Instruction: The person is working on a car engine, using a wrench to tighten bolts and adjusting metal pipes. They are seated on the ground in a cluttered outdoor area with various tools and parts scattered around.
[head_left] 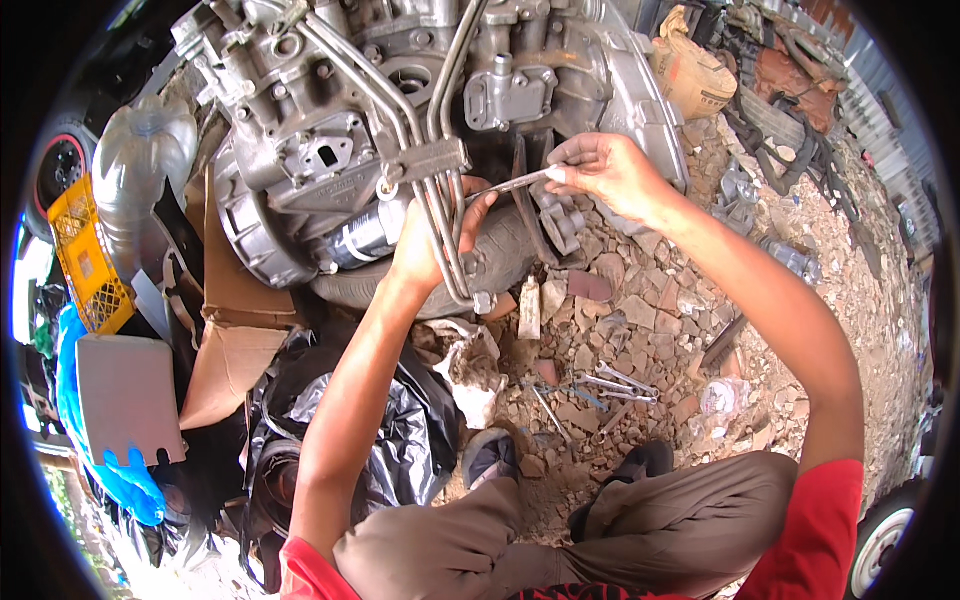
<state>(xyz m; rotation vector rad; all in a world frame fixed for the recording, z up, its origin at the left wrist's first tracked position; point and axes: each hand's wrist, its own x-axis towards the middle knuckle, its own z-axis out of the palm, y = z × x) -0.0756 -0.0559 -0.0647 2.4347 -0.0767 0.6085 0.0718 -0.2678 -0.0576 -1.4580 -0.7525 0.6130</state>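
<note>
The right hand (600,168) holds a slim metal wrench (510,184), fingers clamped on its outer end. The wrench points left toward the bent metal pipes (440,200) on the engine (330,120). The left hand (440,240) reaches behind the pipes; whether its fingers are closed cannot be told. Spare wrenches (615,388) lie on the rubble ground (680,330).

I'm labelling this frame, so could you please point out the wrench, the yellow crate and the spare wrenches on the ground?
wrench (510,184), head view, mid shaft.
yellow crate (85,260), head view, lattice side.
spare wrenches (615,386), head view, crossed shafts.
</note>
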